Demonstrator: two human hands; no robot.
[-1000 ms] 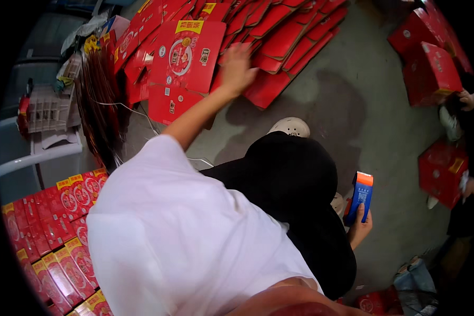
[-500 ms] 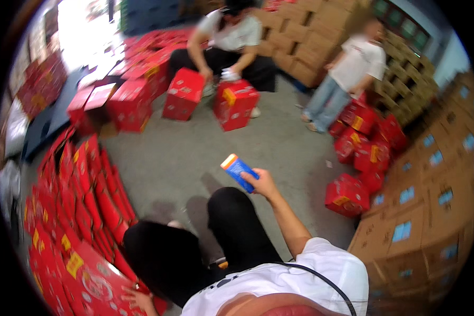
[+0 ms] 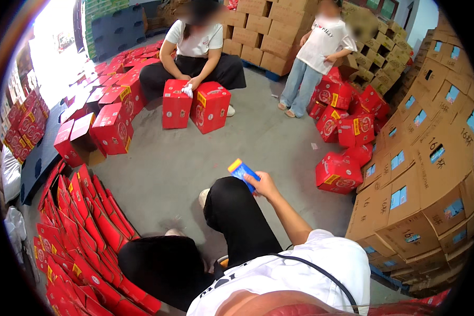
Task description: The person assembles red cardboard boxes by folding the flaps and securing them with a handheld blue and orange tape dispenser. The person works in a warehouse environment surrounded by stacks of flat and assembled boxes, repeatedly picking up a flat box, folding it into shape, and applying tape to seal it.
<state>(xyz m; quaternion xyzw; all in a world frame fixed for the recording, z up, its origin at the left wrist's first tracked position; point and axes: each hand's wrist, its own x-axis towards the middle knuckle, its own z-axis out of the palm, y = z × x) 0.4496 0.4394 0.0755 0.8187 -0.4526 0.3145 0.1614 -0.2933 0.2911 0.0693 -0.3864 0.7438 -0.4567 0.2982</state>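
Note:
My right hand (image 3: 265, 185) grips a slim blue pack with a yellow-orange end (image 3: 243, 171), holding it above my right knee. The fingers wrap its lower part, so that end is hidden. My left hand is out of the picture. On my left, a long stack of flattened red cartons (image 3: 89, 221) leans in overlapping rows beside my left leg.
Opposite, a seated person (image 3: 197, 47) handles two red boxes (image 3: 210, 105). Another person (image 3: 321, 47) stands near a pile of red boxes (image 3: 355, 129). Brown cartons (image 3: 405, 210) rise on the right. Red boxes (image 3: 113, 126) and a dark blue pallet (image 3: 46, 152) lie left.
My left hand, which lay on the flattened red cartons, has gone out of view. The view has turned slightly. The seated person's two boxes now stand closer together.

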